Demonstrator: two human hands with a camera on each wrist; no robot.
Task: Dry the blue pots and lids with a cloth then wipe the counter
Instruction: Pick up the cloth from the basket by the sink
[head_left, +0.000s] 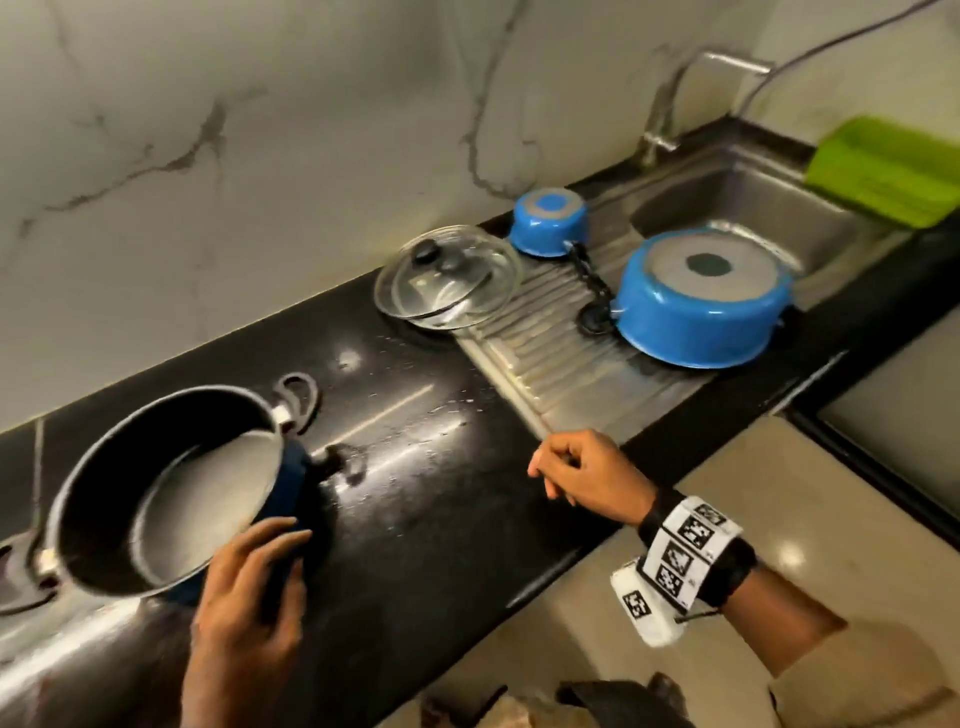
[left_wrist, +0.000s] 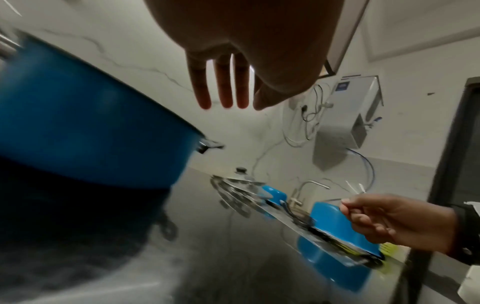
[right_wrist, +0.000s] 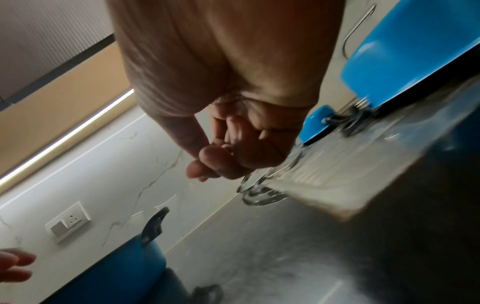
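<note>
Black polished counter under a marble-veined wall, wet specks across its middle, steel sink with ribbed drainboard set in at the right end. On the left end, upright dark-blue pot, black inside, loop handles at both sides. Left hand at the pot's near rim, fingers straight and spread, gripping nothing; touching the pot wall or just off it cannot be told. Right hand above the counter's front edge, near the drainboard corner, fingers loosely curled with thumb against the index fingertip, nothing visible between them; marker band on that wrist. Glass lid with black knob, lying half on the counter, half on the drainboard's far corner. Small light-blue pot upside down at the back of the drainboard, long black handle pointing forward. Large light-blue pot upside down beside the sink bowl, well apart from both hands. Green tray leaning at the sink's far side, tap behind. No cloth in sight in any view
</note>
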